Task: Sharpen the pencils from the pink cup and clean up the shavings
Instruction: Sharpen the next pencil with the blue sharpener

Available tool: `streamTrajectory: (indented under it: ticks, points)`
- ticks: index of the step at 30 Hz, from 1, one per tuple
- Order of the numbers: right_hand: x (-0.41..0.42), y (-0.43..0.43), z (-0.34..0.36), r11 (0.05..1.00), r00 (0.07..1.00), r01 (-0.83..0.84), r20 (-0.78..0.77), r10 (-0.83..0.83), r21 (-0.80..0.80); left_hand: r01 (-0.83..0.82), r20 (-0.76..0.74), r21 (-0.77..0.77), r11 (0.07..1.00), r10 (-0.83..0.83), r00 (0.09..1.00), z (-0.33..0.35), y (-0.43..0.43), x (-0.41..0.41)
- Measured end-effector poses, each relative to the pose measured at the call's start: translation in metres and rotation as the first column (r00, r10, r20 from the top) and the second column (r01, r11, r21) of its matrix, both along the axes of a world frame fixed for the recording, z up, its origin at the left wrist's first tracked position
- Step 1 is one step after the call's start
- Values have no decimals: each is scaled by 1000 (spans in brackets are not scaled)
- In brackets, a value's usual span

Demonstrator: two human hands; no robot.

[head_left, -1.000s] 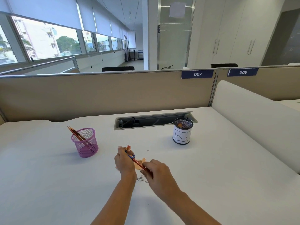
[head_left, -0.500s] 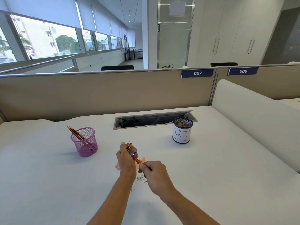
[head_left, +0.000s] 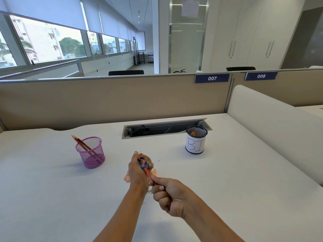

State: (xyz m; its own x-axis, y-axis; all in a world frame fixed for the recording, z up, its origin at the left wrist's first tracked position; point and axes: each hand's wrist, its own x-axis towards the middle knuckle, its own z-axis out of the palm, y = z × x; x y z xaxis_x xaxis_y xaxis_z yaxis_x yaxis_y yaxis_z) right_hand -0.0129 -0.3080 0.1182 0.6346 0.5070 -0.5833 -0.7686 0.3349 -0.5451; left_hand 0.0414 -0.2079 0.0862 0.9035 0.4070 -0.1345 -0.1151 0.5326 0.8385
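Note:
My left hand [head_left: 139, 172] grips a small blue sharpener [head_left: 143, 163] above the white desk [head_left: 52, 198]. A red pencil [head_left: 148, 172] sticks into the sharpener, and my right hand [head_left: 170, 194] pinches its rear end with curled fingers. Orange shavings [head_left: 127, 178] and dark specks lie on the desk under and around both hands. To the left stands the pink mesh cup [head_left: 90, 151] with a few red pencils [head_left: 79, 142] leaning out of it.
A black mesh cup with a white label reading BI [head_left: 196, 141] stands to the right, something orange inside it. Behind it an open cable tray [head_left: 164, 128] is set into the desk. A beige partition [head_left: 104, 100] closes the far edge, a white divider [head_left: 272, 123] the right.
Both hands have drawn slightly closer to me and my right hand has turned on the pencil. The sharpener stays on the pencil's tip.

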Motion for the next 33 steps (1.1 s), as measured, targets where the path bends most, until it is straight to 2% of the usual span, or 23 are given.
streamTrajectory:
  ticks: [2, 4, 6, 8, 9, 11, 13, 14, 15, 17, 18, 20, 23, 25, 27, 29, 33]
  points:
    - [1, -2, -2, 999, 1000, 9, -26, -8, 46, 5, -12, 5, 1000, -5, 1000, -1, 0, 0]
    - [3, -4, -3, 1000, 1000, -8, 5, 8, 15, -3, -43, 51, 999, 6, 999, -1, 0, 2]
    - [4, -5, -4, 992, 991, -40, 119, 54, -121, -33, -92, 143, 989, 47, 995, 0, 1, 4]
    - [5, -4, -4, 937, 940, -21, 312, 138, -349, -82, -123, 259, 962, 117, 986, 2, 1, 5]
    - [5, -2, -5, 874, 879, 32, 430, 207, -485, -115, -127, 301, 947, 160, 979, 2, 1, 5]
    - [6, -1, -12, 697, 675, 257, 641, 366, -669, -178, -140, 325, 929, 234, 962, 4, 2, 4]
    - [8, 0, -23, 536, 411, 511, 739, 534, -672, -239, -181, 352, 905, 316, 931, 4, 2, 3]
    - [9, 1, -29, 415, 293, 647, 710, 640, -640, -266, -200, 373, 889, 357, 912, 5, 1, 2]
    - [11, 1, -36, 280, 229, 769, 657, 718, -574, -286, -209, 385, 877, 385, 899, 5, 1, 1]
    - [12, 1, -46, 144, 194, 865, 584, 789, -481, -311, -212, 407, 859, 420, 882, 6, -1, 0]
    - [13, 2, -49, 122, 173, 887, 566, 806, -445, -315, -214, 419, 852, 430, 877, 6, -2, 0]
    - [12, 4, -51, 136, 139, 897, 559, 818, -421, -317, -225, 428, 847, 439, 870, 5, -2, 0]
    - [11, 7, -47, 158, 160, 871, 573, 804, -465, -288, -234, 423, 860, 410, 881, 1, 1, 2]
    - [5, 11, -37, 145, 244, 831, 586, 773, -537, -270, -231, 420, 866, 390, 891, 1, 2, 3]
    - [4, 13, -40, 179, 268, 827, 654, 708, -533, -252, -222, 431, 867, 372, 901, 3, 2, 4]
    - [5, 14, -38, 281, 370, 728, 703, 607, -625, -241, -195, 434, 868, 352, 916, 5, 3, 5]
    - [3, 17, -26, 403, 517, 588, 709, 480, -702, -209, -136, 386, 898, 280, 950, 7, 4, 9]
